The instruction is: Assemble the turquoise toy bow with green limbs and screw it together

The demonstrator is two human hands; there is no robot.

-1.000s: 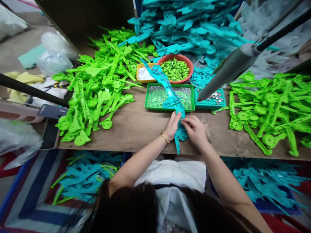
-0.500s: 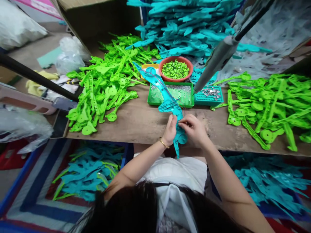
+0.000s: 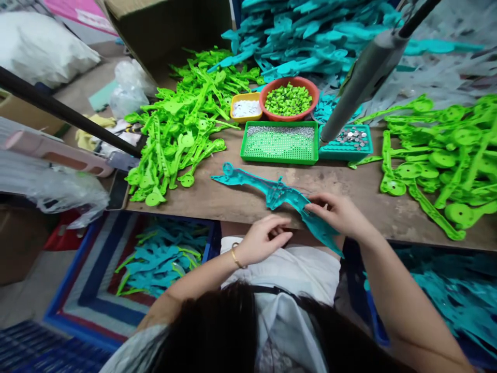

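Right hand is gripping the teal piece, which is stretching leftward over the table; left hand is curving loosely open nearby. Red bowl is holding green bits.

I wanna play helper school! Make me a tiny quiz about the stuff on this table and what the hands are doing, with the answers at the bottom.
1. What is the right hand holding?
A) the yellow tub
B) a long teal piece
C) a green piece
2. True or false: the red bowl stands behind the green tray.
3. Fill in: silvery discs lie in the small tray right of the green one. Its colour is ____.
Key: 1 B; 2 true; 3 teal
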